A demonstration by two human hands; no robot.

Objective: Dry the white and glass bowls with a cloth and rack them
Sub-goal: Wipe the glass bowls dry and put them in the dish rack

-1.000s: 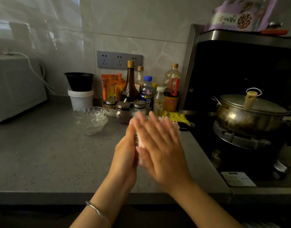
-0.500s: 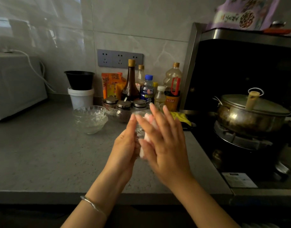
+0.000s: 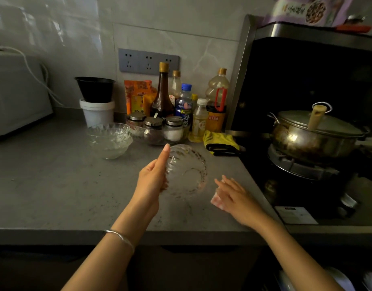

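I see the left hand (image 3: 153, 177) holding a glass bowl (image 3: 187, 173) by its left rim. The bowl is tipped on edge, its opening turned toward the hand. One finger lies straight up along the rim and the others wrap behind the glass, where I only make them out dimly. The bowl sits over the middle of the counter (image 3: 55, 185), toward its front. I can't tell whether its lower edge touches the surface. A bracelet (image 3: 120, 236) rings the left wrist.

The right hand (image 3: 235, 196) is apart from the bowl, to its right, near the counter's edge by the stove (image 3: 307, 171). Its fingers are straight and spread flat, palm down, on a pale pink cloth (image 3: 216, 202) that lies on the counter. Only the cloth's left edge shows from under the hand.

A stack (image 3: 109, 139) of glass bowls stands upright behind and to the left of the held one, well apart from it. Behind the stack is a white tub (image 3: 97, 112) with a black bowl (image 3: 94, 88) sitting on top. To the right of the stack, three jars (image 3: 157, 122) sit in a glass dish (image 3: 151, 139), with bottles (image 3: 163, 93) crowded against the wall behind them. A yellow rag (image 3: 220, 140) lies at the counter's far right corner. A lidded pot (image 3: 313, 137) sits on the stove.
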